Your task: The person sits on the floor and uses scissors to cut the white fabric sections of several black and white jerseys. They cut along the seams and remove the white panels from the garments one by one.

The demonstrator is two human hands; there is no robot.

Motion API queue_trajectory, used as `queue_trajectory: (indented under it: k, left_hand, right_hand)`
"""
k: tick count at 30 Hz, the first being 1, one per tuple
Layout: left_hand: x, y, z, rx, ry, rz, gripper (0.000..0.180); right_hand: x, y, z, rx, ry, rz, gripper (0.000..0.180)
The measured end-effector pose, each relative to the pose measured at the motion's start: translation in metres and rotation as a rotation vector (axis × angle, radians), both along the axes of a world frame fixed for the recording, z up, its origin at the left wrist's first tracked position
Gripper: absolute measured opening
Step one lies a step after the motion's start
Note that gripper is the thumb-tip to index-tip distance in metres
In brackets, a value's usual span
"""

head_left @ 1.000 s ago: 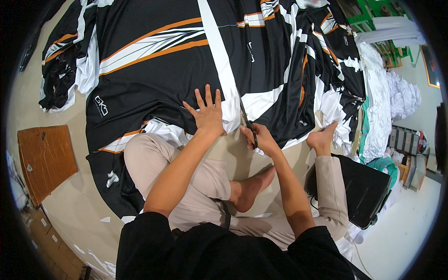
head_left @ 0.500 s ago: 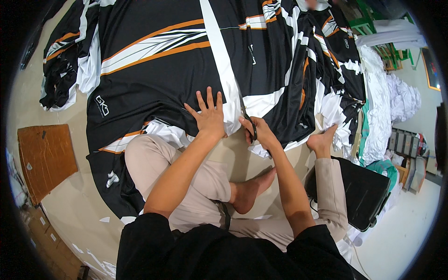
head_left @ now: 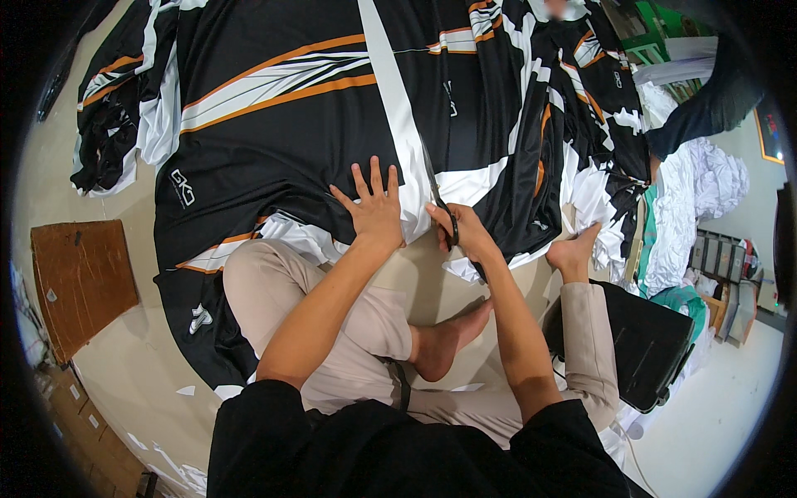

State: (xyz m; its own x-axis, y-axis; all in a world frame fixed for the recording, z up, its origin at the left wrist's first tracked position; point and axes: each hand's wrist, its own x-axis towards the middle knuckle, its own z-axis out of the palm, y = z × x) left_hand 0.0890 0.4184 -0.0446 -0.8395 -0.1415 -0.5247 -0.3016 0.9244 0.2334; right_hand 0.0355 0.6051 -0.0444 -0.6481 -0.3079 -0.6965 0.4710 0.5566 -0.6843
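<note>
- Beige floor (head_left: 124, 365) underlies black, white and orange printed fabric (head_left: 274, 158), which spreads around and beyond the scissors (head_left: 440, 202).
- Left hand (head_left: 376, 212): flat on the fabric just left of the scissors, fingers spread.
- Right hand (head_left: 469, 232): fingers curled around the scissors' handles; whether the blades are parted, I cannot tell.
- White strip (head_left: 390, 91): beside the blades, running away beyond the scissors.
- Brown board (head_left: 83, 286): well left of the scissors.
- Black case (head_left: 639, 344): right of the scissors, nearer the person.

Fabric (head_left: 282, 153) cropped (top edge); co-worker's leg (head_left: 706, 108) cropped.
</note>
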Motion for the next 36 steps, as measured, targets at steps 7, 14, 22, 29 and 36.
queue_trajectory:
  k: [7,14,22,29,36]
  left_hand:
    - [0.001,-0.001,0.001,-0.017,-0.01,-0.021,0.142]
    - [0.002,0.0,-0.005,0.001,0.031,0.004,0.119]
    - [0.0,-0.002,0.009,0.025,-0.025,-0.018,0.109]
    - [0.002,0.0,-0.004,0.01,0.015,0.007,0.105]
    - [0.001,0.001,0.0,0.021,-0.011,0.009,0.095]
  right_hand:
    - [-0.022,-0.02,0.0,-0.025,-0.044,-0.028,0.056]
    - [-0.021,-0.016,-0.002,0.034,0.005,0.004,0.056]
    - [-0.047,-0.035,0.006,-0.004,-0.009,0.0,0.064]
    - [-0.051,-0.04,-0.001,0.013,0.012,0.007,0.06]
    - [-0.054,-0.039,-0.001,0.014,0.009,0.015,0.059]
